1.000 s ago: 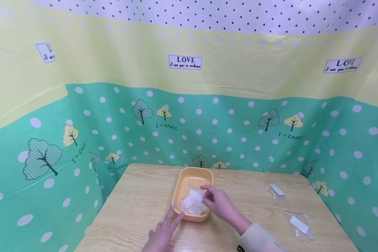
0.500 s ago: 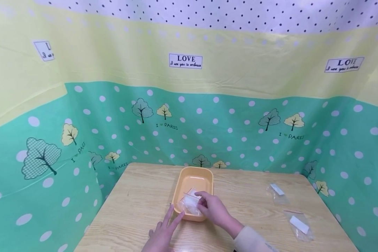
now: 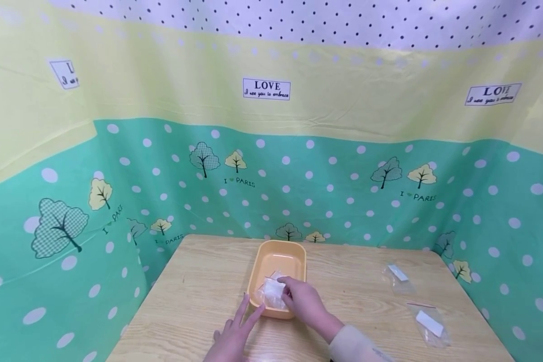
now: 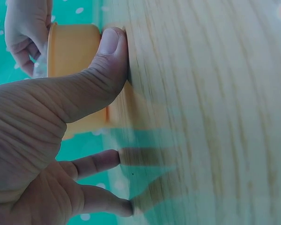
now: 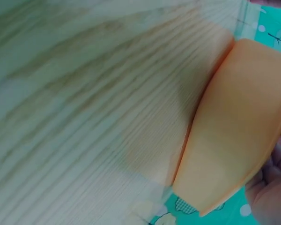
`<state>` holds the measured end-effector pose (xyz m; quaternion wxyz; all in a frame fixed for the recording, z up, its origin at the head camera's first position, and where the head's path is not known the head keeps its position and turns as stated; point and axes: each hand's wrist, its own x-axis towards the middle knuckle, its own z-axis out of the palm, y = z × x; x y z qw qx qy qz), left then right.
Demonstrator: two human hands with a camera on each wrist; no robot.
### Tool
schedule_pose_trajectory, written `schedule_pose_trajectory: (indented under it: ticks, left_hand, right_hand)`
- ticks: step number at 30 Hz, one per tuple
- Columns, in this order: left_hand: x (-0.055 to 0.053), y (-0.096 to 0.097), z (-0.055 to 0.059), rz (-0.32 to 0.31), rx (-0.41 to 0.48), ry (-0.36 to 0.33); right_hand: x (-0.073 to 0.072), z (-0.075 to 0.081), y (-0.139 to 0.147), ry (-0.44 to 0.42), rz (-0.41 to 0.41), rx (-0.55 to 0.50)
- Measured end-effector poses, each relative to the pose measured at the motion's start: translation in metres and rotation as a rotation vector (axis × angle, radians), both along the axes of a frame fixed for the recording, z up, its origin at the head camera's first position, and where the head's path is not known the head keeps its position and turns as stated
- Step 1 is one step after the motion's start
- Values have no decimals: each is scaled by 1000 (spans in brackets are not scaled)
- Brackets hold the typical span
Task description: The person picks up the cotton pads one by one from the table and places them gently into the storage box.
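Note:
An orange tray (image 3: pixel 280 261) stands on the wooden table. In its near half lie clear zip bags with white contents, overlapping. My right hand (image 3: pixel 305 304) reaches over the tray's right side and pinches the upper bag (image 3: pixel 273 292) between thumb and fingers. My left hand (image 3: pixel 233 332) rests at the near left corner, two straight fingers against the tray. In the left wrist view, the left thumb (image 4: pixel 110 47) shows straight beside the tray wall (image 4: pixel 72 51). In the right wrist view, the tray side (image 5: pixel 236 112) hides part of the right hand (image 5: pixel 274 192).
Two more clear zip bags lie at the table's right: one farther back (image 3: pixel 398 277), one nearer (image 3: pixel 430 323), each with a white piece inside. A green and yellow patterned curtain (image 3: pixel 235 211) hangs behind the table (image 3: pixel 199 281) and along both sides.
My right hand has moved left and slightly down with the bag, which now lies lower in the tray over another one. The left hand has stayed in place.

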<state>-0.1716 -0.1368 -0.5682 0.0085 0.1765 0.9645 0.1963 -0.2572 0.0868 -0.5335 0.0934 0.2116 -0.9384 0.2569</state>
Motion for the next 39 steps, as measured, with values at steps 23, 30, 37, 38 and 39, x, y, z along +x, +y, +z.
schedule_pose_trajectory:
  ticks: [23,30,37,38,39]
  left_hand:
    - [2,1,2,8,-1,23]
    - [2,1,1,10,-3,15]
    - [3,2,2,13,-4,25]
    - [3,2,2,14,-4,25]
    - [3,2,2,14,-4,24]
  right_hand:
    - [-1,-4,-17,28,-135,137]
    - [-3,-9,-16,57,-117,136]
    - [-2,-9,-15,63,-118,126]
    - [-2,-9,-15,64,-117,125]
    - [-2,-8,-15,63,-117,125]
